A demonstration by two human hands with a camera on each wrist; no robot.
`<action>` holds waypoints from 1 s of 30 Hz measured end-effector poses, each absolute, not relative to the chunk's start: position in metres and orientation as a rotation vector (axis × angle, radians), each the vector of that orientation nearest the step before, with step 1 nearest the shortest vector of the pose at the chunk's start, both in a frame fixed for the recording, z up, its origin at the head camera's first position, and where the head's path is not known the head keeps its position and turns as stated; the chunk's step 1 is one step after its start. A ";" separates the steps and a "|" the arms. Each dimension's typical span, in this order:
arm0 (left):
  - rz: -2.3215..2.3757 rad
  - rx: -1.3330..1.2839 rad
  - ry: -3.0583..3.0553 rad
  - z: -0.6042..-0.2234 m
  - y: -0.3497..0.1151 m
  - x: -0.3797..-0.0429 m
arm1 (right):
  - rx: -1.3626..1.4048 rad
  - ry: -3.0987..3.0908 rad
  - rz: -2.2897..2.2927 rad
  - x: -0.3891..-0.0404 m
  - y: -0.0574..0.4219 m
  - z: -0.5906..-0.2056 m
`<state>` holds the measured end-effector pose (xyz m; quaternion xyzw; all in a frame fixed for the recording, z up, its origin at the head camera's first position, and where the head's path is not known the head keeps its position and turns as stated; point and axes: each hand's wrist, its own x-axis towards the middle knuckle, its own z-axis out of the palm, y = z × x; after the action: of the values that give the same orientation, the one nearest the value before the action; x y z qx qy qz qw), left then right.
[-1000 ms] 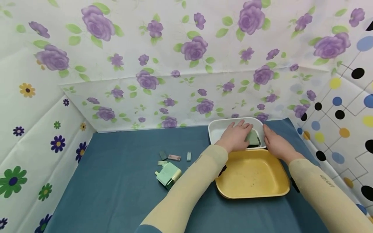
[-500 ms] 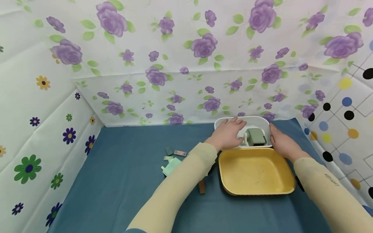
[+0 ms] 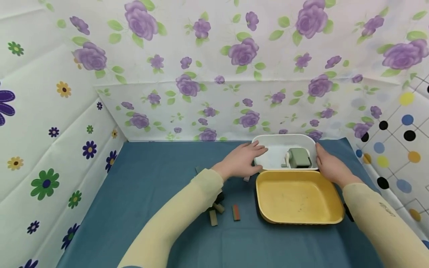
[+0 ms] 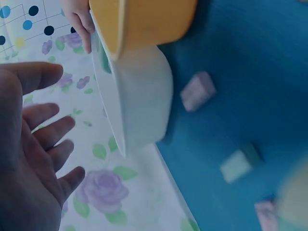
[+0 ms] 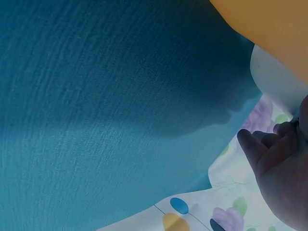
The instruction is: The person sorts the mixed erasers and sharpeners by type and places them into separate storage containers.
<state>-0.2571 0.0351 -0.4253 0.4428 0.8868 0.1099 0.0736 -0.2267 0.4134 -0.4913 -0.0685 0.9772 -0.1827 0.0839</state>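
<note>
A white plastic basin (image 3: 271, 158) stands against the back wall. Inside, on its right, lies a sage-green pencil sharpener (image 3: 299, 158) with a pale crank. At the basin's left end is my left hand (image 3: 240, 160), fingers spread and extended, holding nothing; the left wrist view shows its palm (image 4: 33, 159) apart from the wall. My right hand (image 3: 333, 166) rests along the basin's right rim with its fingers fairly straight, and in the right wrist view the hand (image 5: 284, 163) overlaps the white wall. A yellow basin (image 3: 301, 199) sits directly in front of the white one.
Small blocks lie left of the basins: an olive one (image 3: 213, 217), a red-brown and green one (image 3: 236, 212), a pink one (image 4: 198, 91) and a pale green one (image 4: 239, 165). My left sleeve (image 3: 181, 212) covers others. Flowered sheets (image 3: 201, 74) wall the blue cloth (image 3: 161, 160).
My left hand has moved left, from over the pencil sharpener to the white basin's left end, uncovering the sharpener. My right hand stays at the right rim. The head view has swung a little left.
</note>
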 end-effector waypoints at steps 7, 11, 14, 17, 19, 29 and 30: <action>0.430 1.358 2.580 -0.440 -0.020 -0.250 | -0.194 2.907 -0.545 -0.226 0.413 -0.491; 0.455 1.325 2.576 -0.444 -0.049 -0.247 | -0.193 2.906 -0.534 -0.227 0.413 -0.490; 0.461 1.312 2.571 -0.446 -0.068 -0.245 | -0.193 2.907 -0.528 -0.227 0.414 -0.488; 0.455 1.313 2.558 -0.446 -0.085 -0.242 | -0.197 2.902 -0.541 -0.227 0.414 -0.487; 0.449 1.311 2.551 -0.445 -0.095 -0.239 | -0.195 2.895 -0.552 -0.226 0.414 -0.486; 0.362 1.272 2.503 -0.449 -0.137 -0.223 | -0.186 2.880 -0.554 -0.226 0.413 -0.491; 0.359 1.275 2.503 -0.450 -0.140 -0.222 | -0.187 2.880 -0.553 -0.227 0.412 -0.490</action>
<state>-0.2217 -0.1401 -0.4499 0.4448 0.8733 0.1254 0.1543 -0.2267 0.4123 -0.4904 -0.0633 0.9750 -0.1871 0.1014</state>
